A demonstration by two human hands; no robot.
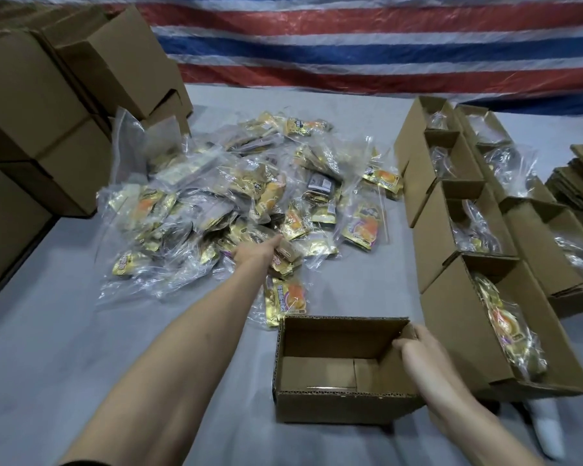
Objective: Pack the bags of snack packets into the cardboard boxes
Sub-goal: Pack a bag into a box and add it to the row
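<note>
- My left hand (266, 252) grips one bag (285, 260) in the pile.
- My right hand (414, 344) holds one empty box's (333, 403) right wall.
- I count six filled boxes (458, 324) right.

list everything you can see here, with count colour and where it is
empty box: one, brown, open, front centre
filled boxes: several, brown, open, two rows at right, bags inside
closed boxes: a stack, brown, left rear
flat cardboard: a stack, brown, far right
bags of snack packets: a big pile, clear with gold and orange packets, centre
table: one, grey
tarp: red, white and blue stripes, behind
left hand: grip on a bag in the pile
right hand: grip on the empty box's right wall
</note>
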